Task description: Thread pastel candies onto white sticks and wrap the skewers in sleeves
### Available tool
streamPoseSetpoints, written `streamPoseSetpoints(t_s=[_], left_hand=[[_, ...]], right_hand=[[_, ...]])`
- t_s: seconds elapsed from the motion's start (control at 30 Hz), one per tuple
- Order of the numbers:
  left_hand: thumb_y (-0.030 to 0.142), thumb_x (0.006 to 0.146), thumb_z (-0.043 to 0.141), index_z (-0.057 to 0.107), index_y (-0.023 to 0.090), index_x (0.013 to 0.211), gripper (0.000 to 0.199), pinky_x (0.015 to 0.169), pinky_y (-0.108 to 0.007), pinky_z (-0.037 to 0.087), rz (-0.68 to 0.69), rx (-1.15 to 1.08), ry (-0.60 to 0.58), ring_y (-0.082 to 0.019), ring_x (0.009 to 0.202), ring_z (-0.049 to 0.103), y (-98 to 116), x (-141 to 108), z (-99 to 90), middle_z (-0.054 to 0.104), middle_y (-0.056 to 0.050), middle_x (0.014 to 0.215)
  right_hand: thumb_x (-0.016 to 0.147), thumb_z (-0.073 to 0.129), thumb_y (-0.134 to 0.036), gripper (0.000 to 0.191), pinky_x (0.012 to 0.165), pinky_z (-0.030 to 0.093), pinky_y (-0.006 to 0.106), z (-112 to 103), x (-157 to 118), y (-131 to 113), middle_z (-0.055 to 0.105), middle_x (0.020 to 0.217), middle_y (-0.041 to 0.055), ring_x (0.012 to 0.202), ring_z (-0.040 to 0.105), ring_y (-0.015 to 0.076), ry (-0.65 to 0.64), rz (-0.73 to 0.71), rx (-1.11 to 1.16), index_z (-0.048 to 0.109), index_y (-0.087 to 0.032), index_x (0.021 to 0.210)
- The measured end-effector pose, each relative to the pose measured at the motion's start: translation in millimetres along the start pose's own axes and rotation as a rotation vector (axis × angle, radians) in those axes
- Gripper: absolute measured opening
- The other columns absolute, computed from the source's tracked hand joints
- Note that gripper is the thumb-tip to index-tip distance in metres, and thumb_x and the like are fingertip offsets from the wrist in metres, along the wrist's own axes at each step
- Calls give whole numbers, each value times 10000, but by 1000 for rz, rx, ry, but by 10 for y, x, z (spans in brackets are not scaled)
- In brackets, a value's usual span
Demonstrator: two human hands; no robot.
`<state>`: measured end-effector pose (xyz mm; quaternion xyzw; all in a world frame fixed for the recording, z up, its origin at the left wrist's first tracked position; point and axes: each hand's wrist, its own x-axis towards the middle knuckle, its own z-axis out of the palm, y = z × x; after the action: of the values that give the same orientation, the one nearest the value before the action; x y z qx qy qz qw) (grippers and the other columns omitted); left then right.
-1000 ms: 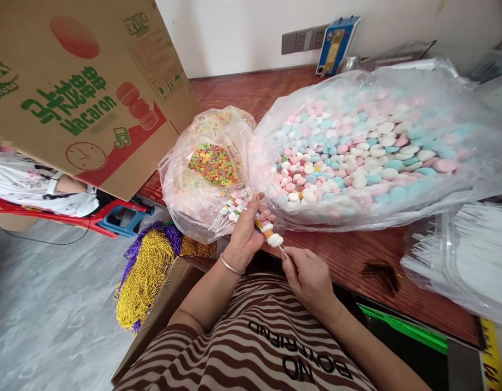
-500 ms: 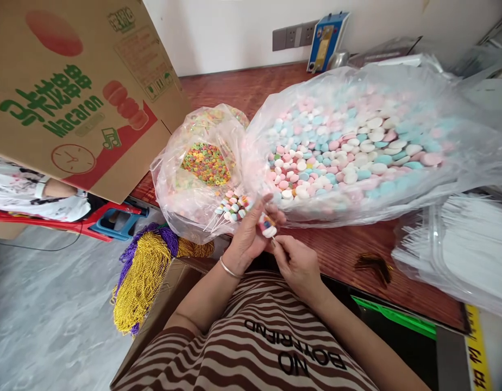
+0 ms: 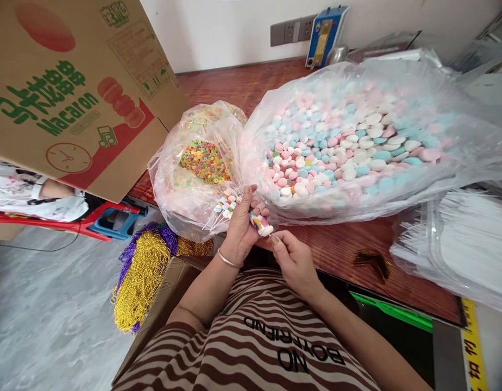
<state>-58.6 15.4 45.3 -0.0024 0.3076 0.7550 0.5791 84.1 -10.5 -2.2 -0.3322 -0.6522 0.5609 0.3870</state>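
Observation:
Candy pieces (image 3: pixel 261 224) in white, pink, yellow and blue lie along the fingers of my left hand (image 3: pixel 243 222), which curls round them. My right hand (image 3: pixel 294 259) pinches at their lower end, where a thin stick is barely visible. Just left of my left hand, several candy skewers (image 3: pixel 225 204) with white sticks rest on a clear bag of small coloured rings (image 3: pixel 206 162). Beyond my hands, a large open plastic bag (image 3: pixel 316 209) holds pink, white and blue candy discs (image 3: pixel 349 157).
A Macaron carton (image 3: pixel 124 157) stands at the left, above gold and purple bead strings (image 3: pixel 143 277). On the brown table (image 3: pixel 324 244) lie dark gold ties (image 3: pixel 372 263) and bagged white sticks (image 3: pixel 471 239). A blue device (image 3: pixel 325 38) is at the back. Another person's arm (image 3: pixel 57 190) shows far left.
My left hand has shifted slightly left and its fingers have curled more round the candy. The candy's lower end has moved a little left, and the view has shifted slightly.

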Motion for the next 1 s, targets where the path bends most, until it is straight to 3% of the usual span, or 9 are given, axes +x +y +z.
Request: streamPoseSetpoints(t_s=[0.1, 0.2, 0.33, 0.47, 0.57, 0.63, 0.77, 0.87, 1.0], left_hand=[[302, 897, 778, 689, 163, 928, 168, 456, -126, 366, -22, -15, -122, 0, 424, 354, -32, -27, -19, 373, 109, 584], [302, 873, 803, 683, 163, 909, 187, 446, -125, 352, -47, 16, -177, -5, 421, 342, -106, -48, -29, 351, 111, 570], [360, 858, 813, 675, 165, 927, 249, 486, -146, 394, -14, 100, -80, -20, 453, 397, -190, -54, -32, 394, 103, 584], [501, 896, 736, 689, 166, 987, 350, 608, -206, 504, 3, 131, -25, -55, 514, 502, -139, -56, -29, 489, 77, 616], [591, 893, 690, 704, 153, 1005, 452, 711, -274, 555, -32, 144, -44, -122, 678, 647, -56, -34, -19, 642, 2, 762], [519, 908, 706, 708, 157, 1020, 378, 738, -265, 552, 13, 116, -22, -128, 756, 681, -9, -3, -7, 680, -16, 845], [286, 935, 725, 709, 184, 981, 113, 581, -161, 452, 63, 39, -12, -18, 498, 471, 32, 48, 17, 492, 83, 646], [307, 941, 726, 709, 191, 936, 117, 483, -143, 359, 37, 41, -40, -6, 426, 310, 11, 38, 9, 364, 99, 596], [416, 955, 691, 711, 200, 930, 218, 436, -156, 306, 48, 48, -78, -22, 419, 243, -20, -4, -28, 305, 93, 585]], right_hand=[[961, 598, -499, 312, 435, 328, 247, 54, 32, -104, 276, 475, -143, 354, 174, 62, -163, 421, 639, 563, -221, 824], [888, 682, -544, 351, 413, 324, 233, 95, 78, -132, 257, 458, -165, 340, 125, 44, -182, 506, 808, 571, -217, 824], [950, 604, -510, 324, 509, 400, 254, 88, 69, -75, 527, 558, -60, 453, 430, 107, -9, 237, 220, 594, -216, 815], [1014, 524, -337, 194, 635, 438, 275, 8, -15, -4, 736, 818, 31, 675, 655, 174, 48, -62, -384, 656, -197, 990], [1052, 471, -251, 204, 657, 437, 279, -47, -48, 52, 752, 843, 53, 691, 679, 175, 137, -283, -594, 660, -175, 1034], [1056, 474, -221, 201, 652, 421, 289, -69, -48, 85, 745, 819, 60, 660, 655, 170, 179, -424, -727, 665, -159, 1060], [1038, 498, -213, 191, 618, 385, 314, -67, -34, 99, 690, 740, 64, 621, 582, 172, 233, -545, -888, 680, -155, 1024], [1031, 492, -258, 220, 589, 383, 303, -52, -30, 43, 644, 704, 48, 614, 561, 162, 172, -381, -623, 660, -179, 911], [1009, 522, -455, 309, 422, 276, 247, -35, -24, -77, 425, 528, -73, 407, 346, 95, -45, 192, 213, 581, -215, 824]])
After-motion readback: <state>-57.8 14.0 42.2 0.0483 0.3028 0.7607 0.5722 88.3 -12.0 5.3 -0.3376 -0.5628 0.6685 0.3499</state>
